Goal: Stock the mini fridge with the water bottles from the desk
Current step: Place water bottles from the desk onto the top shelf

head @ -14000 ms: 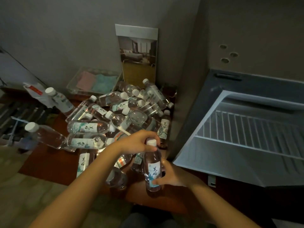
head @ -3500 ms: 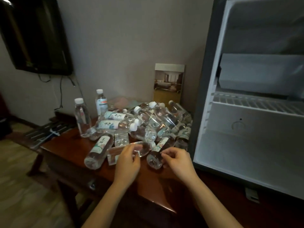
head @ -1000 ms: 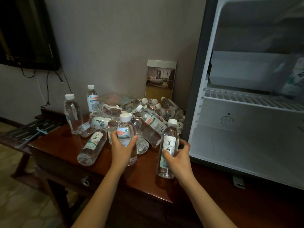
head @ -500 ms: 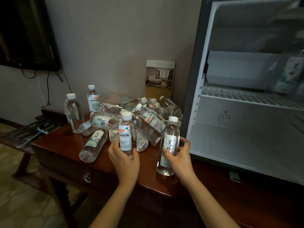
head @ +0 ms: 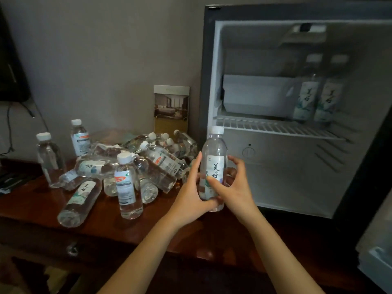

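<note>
Left hand (head: 191,194): wraps round the upright bottle (head: 214,149), low down.
Right hand (head: 234,188): thumb on its label, fingers curled behind, likely pinching it.
Place: just beside the open fridge (head: 286,183).

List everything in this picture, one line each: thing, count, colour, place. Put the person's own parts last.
mini fridge: 1, dark shell, white inside, open, right.
wire shelf: 1, white, across the mini fridge.
desk: 1, red-brown wood, left.
held bottle: 1, clear, white cap, upright before the mini fridge.
fridge bottles: 2, clear, white caps, upright on the wire shelf, right.
standing bottles: 3, clear, white caps, on the desk.
bottle pile: count unclear, clear, lying on the desk.
picture card: 1, brown and grey, against the wall behind the bottle pile.
left hand: 1, grips the held bottle low.
right hand: 1, thumb on its label.
</note>
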Motion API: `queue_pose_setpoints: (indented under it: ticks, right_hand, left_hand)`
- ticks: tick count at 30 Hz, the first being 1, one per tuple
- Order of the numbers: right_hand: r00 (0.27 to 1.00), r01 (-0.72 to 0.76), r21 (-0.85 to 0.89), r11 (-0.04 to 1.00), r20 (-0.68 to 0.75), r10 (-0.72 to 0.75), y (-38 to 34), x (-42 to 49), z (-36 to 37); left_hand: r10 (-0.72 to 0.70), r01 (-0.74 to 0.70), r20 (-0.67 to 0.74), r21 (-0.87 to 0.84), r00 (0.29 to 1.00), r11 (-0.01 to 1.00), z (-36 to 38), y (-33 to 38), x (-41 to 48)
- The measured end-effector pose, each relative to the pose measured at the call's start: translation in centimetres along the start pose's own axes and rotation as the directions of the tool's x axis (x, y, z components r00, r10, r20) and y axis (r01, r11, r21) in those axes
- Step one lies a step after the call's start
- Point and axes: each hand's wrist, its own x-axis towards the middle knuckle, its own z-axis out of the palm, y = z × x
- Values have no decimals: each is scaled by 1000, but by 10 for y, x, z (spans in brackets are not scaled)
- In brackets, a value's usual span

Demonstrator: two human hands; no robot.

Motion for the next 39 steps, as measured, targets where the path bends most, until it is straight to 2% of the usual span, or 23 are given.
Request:
queue_pose_setpoints:
  ticks: [3,7,12,16,21,27,30,35,39]
  right_hand:
    - [994,94,-56,994,-50,-97,-16,4,-22]
    - [973,185,-96,978,-125,-196,-42,19,-50]
    - [904,307,-146,940,-263,-337,-78,48,-86]
    - [862,325,-218,920,-331,-383,-91,69,-110]
    - [851,263,-230,937,-403,-337,-89,93,-124]
    - [885,165,-317,934,-370,-282,-80,124,-143]
    - [892,174,-327,929,-348,-289,-75,134,-148]
    - [889,135,-402,906,-354,-290,-63,145,-152]
    - [882,28,-500,865,-396,-257,-54,146,-153]
  left_hand:
    - [81,-81,3,9,997,997,18,16,17]
    - [194,-195,18,117,981,974,39,48,55]
    - [398,-399,45,185,916,898,68,87,111]
    - [487,-489,53,168,872,856,88,106,148]
    - [454,-456,54,44,889,889,111,106,186]
    - [393,-395,121,-8,911,918,119,90,210]
    - [355,-361,117,33,927,932,120,94,218]
    - [235,-256,125,197,964,946,118,99,228]
    - [188,-181,8,307,982,934,124,96,232]
